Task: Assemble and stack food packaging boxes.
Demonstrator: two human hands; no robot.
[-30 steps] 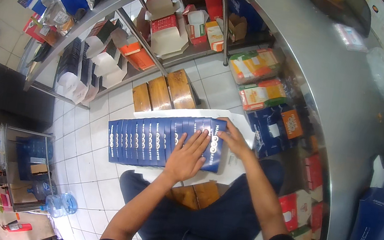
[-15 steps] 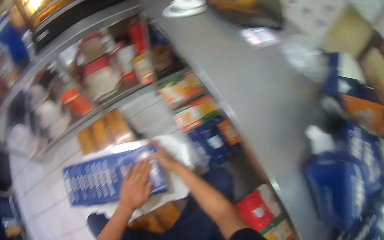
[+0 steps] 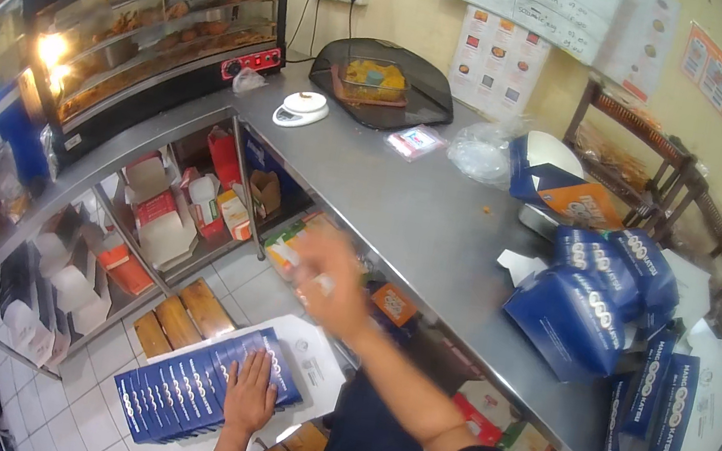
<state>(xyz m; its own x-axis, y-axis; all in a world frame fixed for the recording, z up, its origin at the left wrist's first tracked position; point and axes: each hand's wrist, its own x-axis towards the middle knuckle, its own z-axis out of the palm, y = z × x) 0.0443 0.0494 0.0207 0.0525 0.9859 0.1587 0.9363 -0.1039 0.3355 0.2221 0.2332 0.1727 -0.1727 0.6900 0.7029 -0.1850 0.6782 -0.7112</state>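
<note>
My left hand [image 3: 252,390] lies flat, fingers stretched out, on a row of overlapping blue printed cardboard sheets [image 3: 170,384]. The sheets look like flattened food boxes, and they rest on a larger white sheet [image 3: 317,351]. My right hand [image 3: 328,282] is lifted above the far right end of the row, between it and the steel counter. Motion smears its fingers, so whether it holds anything cannot be made out. A wooden slatted bench or stool [image 3: 183,320] shows from under the white sheet.
The steel counter [image 3: 402,204] runs along the right, with folded blue boxes [image 3: 568,320] on it. Farther back are a white kitchen scale [image 3: 301,110] and a mesh food cover [image 3: 424,94]. Shelves with folded cartons [image 3: 164,213] stand left, below a lit food warmer [image 3: 166,25].
My right hand has risen off the far right edge of the blue sheets. My left hand stays flat on them. The view has tilted up, showing more wall and food warmer.
</note>
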